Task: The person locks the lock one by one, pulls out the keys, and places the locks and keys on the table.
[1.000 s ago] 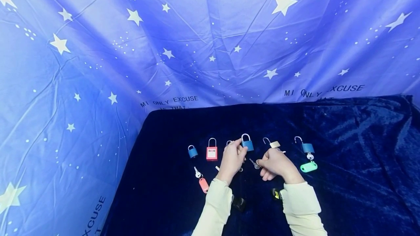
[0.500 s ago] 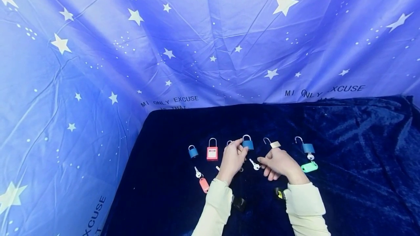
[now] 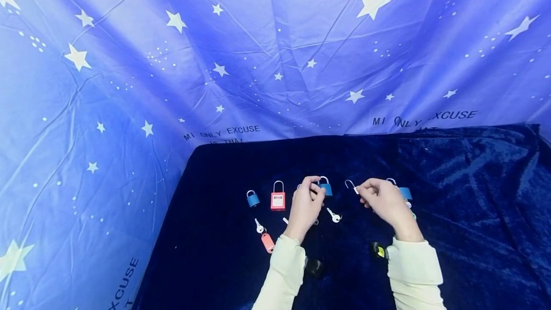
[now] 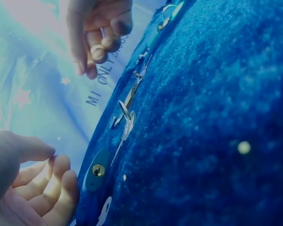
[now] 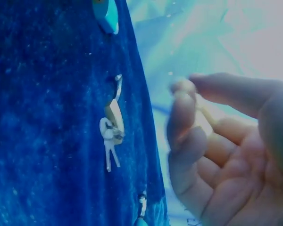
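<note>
My left hand (image 3: 305, 207) hovers at the closed blue padlock (image 3: 327, 189), overlapping its left side in the head view. In the left wrist view its fingers are loosely bent with nothing in them, apart from the padlock's keyhole face (image 4: 89, 181). Below that padlock a pair of keys (image 3: 334, 215) lies on the cloth. My right hand (image 3: 389, 204), fingers loosely curled and holding nothing, is raised over the brass padlock (image 5: 114, 115). That padlock lies with its shackle swung open and keys (image 5: 108, 146) at its base. In the head view the hand hides most of its body.
On the dark blue velvet cloth (image 3: 224, 252), a small blue padlock (image 3: 253, 199) and a red padlock (image 3: 278, 201) stand at left. Keys with a red tag (image 3: 267, 242) lie nearer. Another blue padlock (image 3: 404, 193) is partly behind my right hand. A starry curtain (image 3: 275, 61) rises behind.
My right hand has let go of the pair of keys, leaving it on the cloth, and moved up and right over the brass padlock. My left fingers have lifted slightly at the blue padlock.
</note>
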`<state>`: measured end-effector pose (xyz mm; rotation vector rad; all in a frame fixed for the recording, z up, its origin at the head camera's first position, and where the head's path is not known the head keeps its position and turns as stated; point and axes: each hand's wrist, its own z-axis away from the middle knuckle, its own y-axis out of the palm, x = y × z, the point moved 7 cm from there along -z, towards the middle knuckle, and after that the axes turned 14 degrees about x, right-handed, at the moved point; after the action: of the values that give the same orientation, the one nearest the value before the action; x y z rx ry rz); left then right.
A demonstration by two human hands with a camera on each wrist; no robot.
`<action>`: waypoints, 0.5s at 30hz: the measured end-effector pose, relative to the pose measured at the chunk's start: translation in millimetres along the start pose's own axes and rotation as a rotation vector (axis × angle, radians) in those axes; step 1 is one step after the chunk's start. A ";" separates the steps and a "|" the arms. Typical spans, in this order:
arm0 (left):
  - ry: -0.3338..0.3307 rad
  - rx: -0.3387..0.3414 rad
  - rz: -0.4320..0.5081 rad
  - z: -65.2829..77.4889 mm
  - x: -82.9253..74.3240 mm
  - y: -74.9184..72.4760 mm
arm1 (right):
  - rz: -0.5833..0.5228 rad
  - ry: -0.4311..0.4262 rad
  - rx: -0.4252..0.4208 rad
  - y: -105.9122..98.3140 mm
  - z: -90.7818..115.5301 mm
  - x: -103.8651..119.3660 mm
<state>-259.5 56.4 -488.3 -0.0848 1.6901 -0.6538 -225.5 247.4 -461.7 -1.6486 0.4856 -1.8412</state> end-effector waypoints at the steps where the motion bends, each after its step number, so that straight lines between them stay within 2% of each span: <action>1: 0.003 0.000 0.000 0.1 -0.7 0.5 | 0.006 0.000 -0.030 -2.4 0.5 -0.1; 4: 0.011 0.004 0.000 0.7 -2.5 2.3 | 0.025 0.012 -0.119 -9.0 2.6 -1.8; 7: 0.019 0.023 0.052 1.1 -3.4 5.8 | 0.039 0.025 -0.176 -13.4 4.9 -3.9; 11: 0.035 0.078 0.124 0.2 -3.6 14.3 | 0.046 0.027 -0.195 -15.7 5.6 -6.0; 15: 0.056 0.147 0.145 -1.0 -6.6 25.2 | 0.052 0.026 -0.196 -17.1 5.5 -8.1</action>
<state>-251.4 80.5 -494.1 0.1604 1.6790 -0.6734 -223.2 266.2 -456.1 -1.7238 0.7337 -1.8273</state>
